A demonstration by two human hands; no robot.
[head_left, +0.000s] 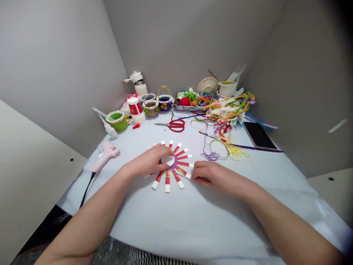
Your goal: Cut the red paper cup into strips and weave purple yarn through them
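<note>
Cut paper cup [168, 161], 1 pc., red/wht. strips splayed like spokes: flat on table [165, 221], centre, betw. hands. L hand [153, 159]: thumb & fingers holding cup at its base. R hand [211, 175]: fingertips pinched on purple yarn [180, 175] (more of same colour rings the base). Scissors [176, 126], red hdls., beyond; pink glue gun [104, 157], L.

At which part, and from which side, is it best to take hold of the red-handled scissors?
Probably by the red handles, from above and the near side. The scissors lie flat, their handles toward the right and blades toward the left, and a pale hoop lies just right of the handles.
</note>
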